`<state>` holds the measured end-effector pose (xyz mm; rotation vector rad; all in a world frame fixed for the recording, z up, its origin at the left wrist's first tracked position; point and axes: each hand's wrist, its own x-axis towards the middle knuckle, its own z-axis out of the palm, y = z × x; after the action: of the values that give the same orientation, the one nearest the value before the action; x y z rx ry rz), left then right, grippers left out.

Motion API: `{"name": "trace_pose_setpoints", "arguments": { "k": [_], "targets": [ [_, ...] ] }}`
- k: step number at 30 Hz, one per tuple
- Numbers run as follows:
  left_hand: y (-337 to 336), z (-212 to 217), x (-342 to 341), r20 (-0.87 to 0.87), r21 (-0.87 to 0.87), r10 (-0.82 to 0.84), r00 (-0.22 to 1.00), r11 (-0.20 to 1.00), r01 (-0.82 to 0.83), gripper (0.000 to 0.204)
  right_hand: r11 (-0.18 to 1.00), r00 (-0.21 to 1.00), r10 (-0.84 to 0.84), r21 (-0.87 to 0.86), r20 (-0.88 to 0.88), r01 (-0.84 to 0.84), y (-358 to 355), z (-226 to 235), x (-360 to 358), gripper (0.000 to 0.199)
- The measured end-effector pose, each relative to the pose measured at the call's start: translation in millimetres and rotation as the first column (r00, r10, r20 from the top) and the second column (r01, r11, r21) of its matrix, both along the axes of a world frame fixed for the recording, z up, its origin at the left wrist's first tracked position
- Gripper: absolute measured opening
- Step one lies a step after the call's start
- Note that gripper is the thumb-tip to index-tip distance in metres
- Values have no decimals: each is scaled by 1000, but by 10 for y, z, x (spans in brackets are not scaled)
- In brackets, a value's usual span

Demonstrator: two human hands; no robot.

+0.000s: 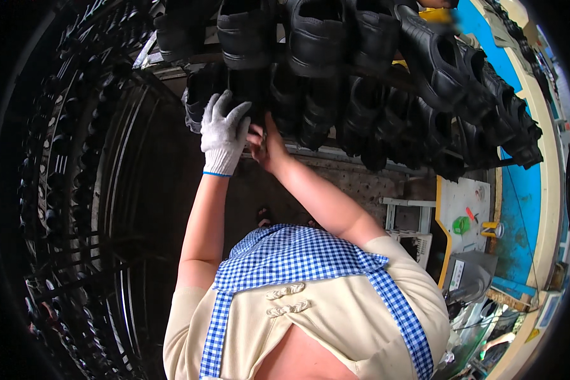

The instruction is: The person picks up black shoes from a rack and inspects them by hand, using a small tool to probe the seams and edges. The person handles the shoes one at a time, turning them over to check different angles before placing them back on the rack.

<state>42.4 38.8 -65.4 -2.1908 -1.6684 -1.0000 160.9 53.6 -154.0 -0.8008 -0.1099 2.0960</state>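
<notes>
My left hand (223, 130), in a white knitted glove with a blue cuff edge, reaches up to the lower row of shoes. Its fingers are spread against the back of a black shoe (242, 85); I see no firm grip. Close beside it is my bare right hand (267, 144), under the same row. Its fingers are curled inward toward the glove, and whatever lies between them is too dark and small to make out. Another black shoe (202, 85) sits just left of the gloved fingers.
Black shoes (316, 38) fill an upper row overhead, running off to the right. Dark racks (63, 164) with more shoes line the left. At right stand a white-topped table (465, 196) with a green tape roll (461, 225), a yellow can (493, 229) and a grey metal box (468, 272).
</notes>
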Motion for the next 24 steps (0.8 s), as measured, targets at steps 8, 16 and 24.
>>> {"name": "trace_pose_setpoints", "arguments": {
  "k": [8,16,24],
  "targets": [
    [37,84,566,-10,87,-170,985,982,170,56,689,496,-522,686,694,-236,-729,-373,951,29],
    [601,377,901,-233,-285,-184,955,952,114,42,546,-76,-787,634,612,-547,-113,523,1634,68],
    [1163,276,1195,-86,-453,-120,989,889,68,55,558,-196,-826,718,528,-417,-131,591,1992,48]
  ]
}}
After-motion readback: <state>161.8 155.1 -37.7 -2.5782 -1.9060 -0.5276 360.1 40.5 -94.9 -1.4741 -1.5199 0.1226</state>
